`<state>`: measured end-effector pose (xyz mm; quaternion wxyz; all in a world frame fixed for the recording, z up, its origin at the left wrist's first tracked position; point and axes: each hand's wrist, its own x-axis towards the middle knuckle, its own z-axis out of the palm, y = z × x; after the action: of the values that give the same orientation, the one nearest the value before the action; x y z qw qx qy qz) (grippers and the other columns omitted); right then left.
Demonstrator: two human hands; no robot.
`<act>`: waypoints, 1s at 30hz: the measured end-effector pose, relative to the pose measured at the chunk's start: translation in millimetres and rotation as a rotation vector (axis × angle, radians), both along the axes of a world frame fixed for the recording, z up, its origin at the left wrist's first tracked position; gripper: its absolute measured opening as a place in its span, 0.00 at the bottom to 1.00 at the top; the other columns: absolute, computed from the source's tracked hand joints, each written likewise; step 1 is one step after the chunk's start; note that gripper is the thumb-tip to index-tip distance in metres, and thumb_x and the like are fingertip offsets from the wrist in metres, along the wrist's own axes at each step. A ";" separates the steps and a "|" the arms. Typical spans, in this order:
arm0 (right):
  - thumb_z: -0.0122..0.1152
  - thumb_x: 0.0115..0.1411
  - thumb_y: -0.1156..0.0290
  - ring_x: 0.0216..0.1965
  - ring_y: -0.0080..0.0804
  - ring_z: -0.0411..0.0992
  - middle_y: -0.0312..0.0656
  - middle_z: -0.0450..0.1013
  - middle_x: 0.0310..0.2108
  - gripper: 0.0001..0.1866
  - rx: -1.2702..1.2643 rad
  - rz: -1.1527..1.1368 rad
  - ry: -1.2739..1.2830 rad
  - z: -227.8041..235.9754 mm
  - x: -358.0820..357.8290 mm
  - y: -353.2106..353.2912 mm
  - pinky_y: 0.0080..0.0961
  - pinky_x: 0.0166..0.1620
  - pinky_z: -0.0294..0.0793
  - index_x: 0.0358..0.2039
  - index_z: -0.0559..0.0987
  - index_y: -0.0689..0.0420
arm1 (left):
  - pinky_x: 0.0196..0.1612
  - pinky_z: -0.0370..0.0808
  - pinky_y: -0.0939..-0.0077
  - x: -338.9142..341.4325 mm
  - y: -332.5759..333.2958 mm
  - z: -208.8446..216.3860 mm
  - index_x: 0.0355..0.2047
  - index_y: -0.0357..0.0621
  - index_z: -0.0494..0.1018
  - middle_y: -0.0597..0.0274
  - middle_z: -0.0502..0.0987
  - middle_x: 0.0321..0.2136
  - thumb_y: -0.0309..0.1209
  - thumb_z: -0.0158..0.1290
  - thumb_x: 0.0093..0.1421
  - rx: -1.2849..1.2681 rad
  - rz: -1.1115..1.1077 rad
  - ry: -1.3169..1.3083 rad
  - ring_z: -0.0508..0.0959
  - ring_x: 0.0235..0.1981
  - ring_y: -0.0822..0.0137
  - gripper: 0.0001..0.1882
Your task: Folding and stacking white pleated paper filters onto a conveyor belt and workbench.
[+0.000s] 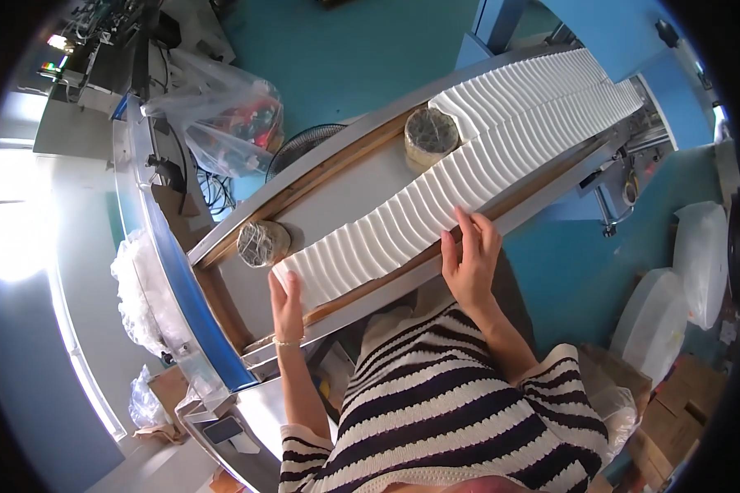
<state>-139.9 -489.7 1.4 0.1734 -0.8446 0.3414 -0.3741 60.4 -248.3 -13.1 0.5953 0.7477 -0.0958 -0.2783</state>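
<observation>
Head view, hands [287, 306] [472, 267] unclenched, touching white pieces [370, 251]

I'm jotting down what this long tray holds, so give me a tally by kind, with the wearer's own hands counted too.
Rows of white ridged pieces: 2 (long row, short row)
Wrapped cylinders: 2 (left cylinder, right cylinder)
Hands: 2 (left hand, right hand)
Total: 6
</observation>
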 end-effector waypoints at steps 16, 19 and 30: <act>0.60 0.57 0.66 0.44 0.50 0.66 0.50 0.64 0.44 0.16 0.231 0.341 0.012 7.4 41.1 52.1 0.43 0.48 0.64 0.41 0.69 0.63 | 0.39 0.70 0.81 7.9 36.4 16.4 0.48 0.39 0.68 0.68 0.75 0.35 0.37 0.50 0.67 0.069 0.028 -0.128 0.71 0.34 0.77 0.16; 0.63 0.57 0.52 0.37 0.55 0.69 0.58 0.67 0.41 0.27 0.556 0.425 0.074 12.9 69.5 74.1 0.43 0.41 0.71 0.39 0.67 0.66 | 0.39 0.73 0.77 34.1 81.4 33.3 0.45 0.38 0.70 0.64 0.77 0.36 0.39 0.56 0.63 0.143 0.160 -0.060 0.76 0.36 0.74 0.18; 0.65 0.51 0.63 0.41 0.58 0.68 0.61 0.67 0.41 0.36 0.347 1.319 0.090 51.2 118.2 255.4 0.47 0.44 0.69 0.53 0.61 0.71 | 0.49 0.69 0.75 -136.9 229.6 45.1 0.56 0.40 0.62 0.62 0.72 0.45 0.35 0.56 0.63 -0.248 1.254 -0.219 0.71 0.45 0.71 0.25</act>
<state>-21.8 -234.2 52.6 0.4834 -0.8509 -0.1827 -0.0945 -76.5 -18.7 32.0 0.7135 0.6114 0.2674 0.2134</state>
